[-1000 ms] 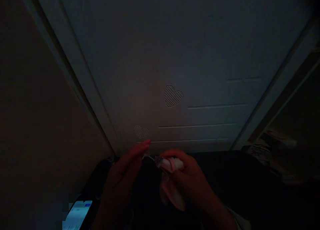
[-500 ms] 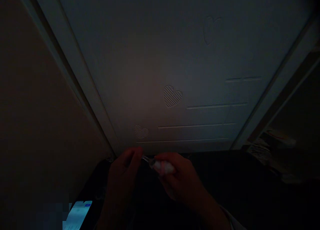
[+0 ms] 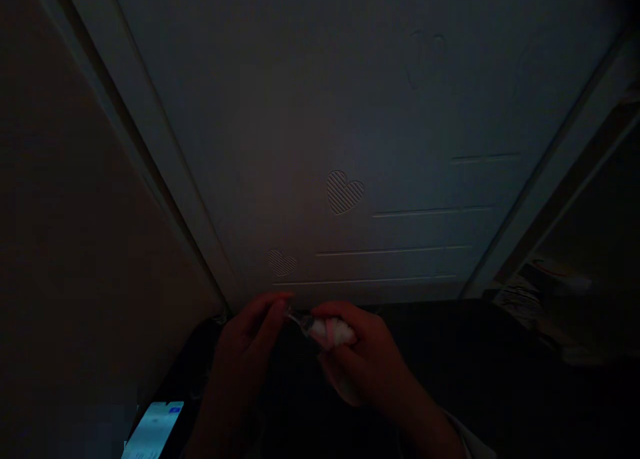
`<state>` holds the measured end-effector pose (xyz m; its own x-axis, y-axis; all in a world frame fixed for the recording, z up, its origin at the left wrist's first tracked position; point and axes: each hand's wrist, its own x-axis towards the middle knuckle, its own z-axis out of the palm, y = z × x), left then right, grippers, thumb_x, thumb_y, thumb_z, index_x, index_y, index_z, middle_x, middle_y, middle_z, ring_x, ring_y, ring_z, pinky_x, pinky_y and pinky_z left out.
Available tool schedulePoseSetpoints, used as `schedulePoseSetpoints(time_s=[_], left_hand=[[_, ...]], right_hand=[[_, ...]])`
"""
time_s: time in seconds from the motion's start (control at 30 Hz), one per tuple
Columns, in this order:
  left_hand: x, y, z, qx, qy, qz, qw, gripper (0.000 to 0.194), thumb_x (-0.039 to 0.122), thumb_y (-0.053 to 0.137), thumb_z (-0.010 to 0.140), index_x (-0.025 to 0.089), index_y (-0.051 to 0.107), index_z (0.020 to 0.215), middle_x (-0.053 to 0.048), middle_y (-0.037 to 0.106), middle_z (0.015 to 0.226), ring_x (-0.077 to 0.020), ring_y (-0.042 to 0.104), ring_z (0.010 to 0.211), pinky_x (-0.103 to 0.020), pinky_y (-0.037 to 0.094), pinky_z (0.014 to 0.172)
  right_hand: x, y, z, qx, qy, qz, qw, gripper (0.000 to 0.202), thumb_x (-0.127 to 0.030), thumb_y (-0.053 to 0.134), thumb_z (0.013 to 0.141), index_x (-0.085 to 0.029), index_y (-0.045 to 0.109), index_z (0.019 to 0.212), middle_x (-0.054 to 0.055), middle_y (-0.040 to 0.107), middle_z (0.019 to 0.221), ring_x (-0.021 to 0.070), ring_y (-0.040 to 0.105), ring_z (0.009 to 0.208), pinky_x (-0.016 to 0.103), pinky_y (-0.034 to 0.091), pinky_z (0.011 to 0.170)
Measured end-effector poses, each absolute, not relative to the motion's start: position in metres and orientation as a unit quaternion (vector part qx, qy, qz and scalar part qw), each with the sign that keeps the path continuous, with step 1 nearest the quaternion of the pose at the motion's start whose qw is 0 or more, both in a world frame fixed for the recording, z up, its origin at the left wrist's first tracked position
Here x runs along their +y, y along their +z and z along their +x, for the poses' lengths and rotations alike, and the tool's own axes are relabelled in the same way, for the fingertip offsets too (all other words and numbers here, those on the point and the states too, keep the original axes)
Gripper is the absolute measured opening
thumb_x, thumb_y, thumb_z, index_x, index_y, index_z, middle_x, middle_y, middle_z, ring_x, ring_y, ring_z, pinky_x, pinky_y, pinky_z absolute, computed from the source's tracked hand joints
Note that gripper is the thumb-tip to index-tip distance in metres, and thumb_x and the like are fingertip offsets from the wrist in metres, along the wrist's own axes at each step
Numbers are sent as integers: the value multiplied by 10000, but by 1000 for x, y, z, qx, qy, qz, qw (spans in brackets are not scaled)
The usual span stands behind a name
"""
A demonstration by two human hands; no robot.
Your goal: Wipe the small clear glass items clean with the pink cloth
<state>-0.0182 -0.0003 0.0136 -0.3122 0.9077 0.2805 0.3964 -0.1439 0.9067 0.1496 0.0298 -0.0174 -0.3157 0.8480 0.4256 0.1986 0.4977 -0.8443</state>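
Note:
The scene is very dark. My right hand is wrapped round a small white object with a pink band, its other details too dim to make out. From the left end of this object a thin, clear, shiny piece reaches toward my left hand. The thumb and index finger of my left hand are pinched at the tip of that clear piece. Both hands are low in the view, in front of the foot of a pale door.
The pale door has embossed hearts and several raised lines. A lit phone lies at the lower left on a dark surface. A brownish wall is at the left. Dim, cluttered items sit at the right.
My left index finger has stretched slightly to the right over the clear piece. The white object has shifted slightly right in my right hand. The door looks darker.

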Motion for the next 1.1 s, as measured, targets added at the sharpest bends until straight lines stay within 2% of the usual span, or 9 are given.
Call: schedulePoseSetpoints(time_s=[0.2,0.47,0.7,0.87,1.1], left_hand=[[-1,14,-19,594,541,547,235,256,416,626,803,246,792,896,-10,815,863,-224,732,849,-302,534,779],[-4,11,-21,582,548,547,249,228,386,637,823,260,792,935,-2,820,939,-213,739,907,-291,546,833],[-8,13,-18,571,560,537,267,172,333,649,835,264,781,921,1,818,925,-217,743,924,-292,549,854],[-10,13,-17,562,575,523,283,148,327,654,840,272,780,897,-1,813,905,-223,744,896,-295,556,812],[-10,13,-19,532,580,528,319,138,290,680,830,278,788,916,-1,813,973,-213,737,962,-272,556,847]], right_hand=[[29,-15,150,-725,367,-347,467,265,-213,551,800,-170,749,970,73,771,863,206,687,750,306,504,685],[29,-16,150,-712,389,-348,470,277,-228,560,779,-178,750,973,66,787,888,204,698,774,301,513,699],[28,-16,150,-698,411,-337,480,257,-213,573,762,-205,741,956,47,797,897,198,712,779,290,519,697],[28,-16,150,-675,448,-339,479,249,-199,589,753,-215,743,948,25,776,842,182,690,724,267,506,641],[29,-22,149,-637,497,-338,482,225,-218,625,748,-216,740,942,10,716,767,166,632,644,239,461,535]])
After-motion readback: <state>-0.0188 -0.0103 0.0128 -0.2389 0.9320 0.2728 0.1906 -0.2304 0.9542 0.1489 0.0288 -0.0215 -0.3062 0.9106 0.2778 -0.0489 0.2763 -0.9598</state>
